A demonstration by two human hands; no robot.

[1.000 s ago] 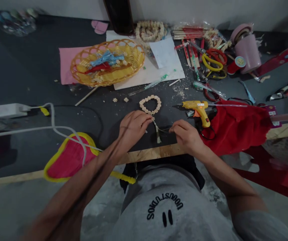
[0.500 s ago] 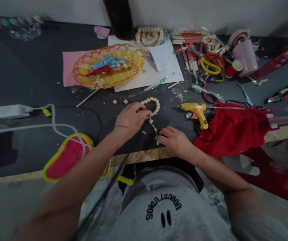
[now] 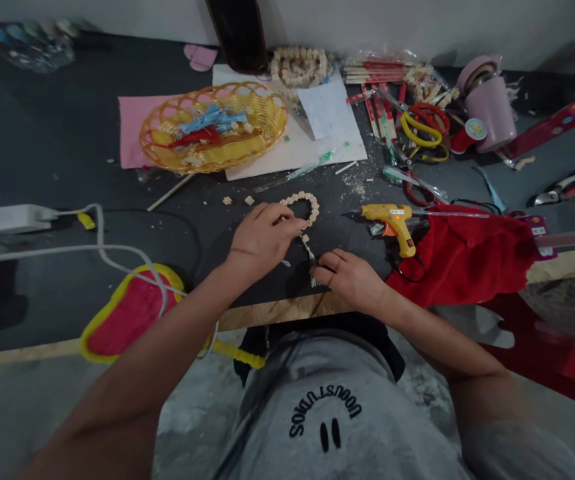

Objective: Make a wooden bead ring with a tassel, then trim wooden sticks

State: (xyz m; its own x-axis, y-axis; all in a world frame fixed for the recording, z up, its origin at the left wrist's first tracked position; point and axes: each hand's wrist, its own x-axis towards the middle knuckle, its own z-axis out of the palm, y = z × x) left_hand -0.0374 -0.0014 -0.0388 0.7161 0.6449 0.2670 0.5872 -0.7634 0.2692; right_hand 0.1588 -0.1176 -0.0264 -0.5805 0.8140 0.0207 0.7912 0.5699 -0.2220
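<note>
Craft workbench, glue gun (image 3: 390, 221), scissors (image 3: 421, 127), bead scraps

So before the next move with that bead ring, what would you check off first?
1. Left hand has its fingers on the bead ring: ok.
2. Right hand pinches the tassel below the ring: ok.
3. Knot joining tassel and ring: cannot tell, fingers hide it.
4. Glue gun lies apart from both hands: ok.
5. Red cloth lies clear of the tassel: ok.
</note>
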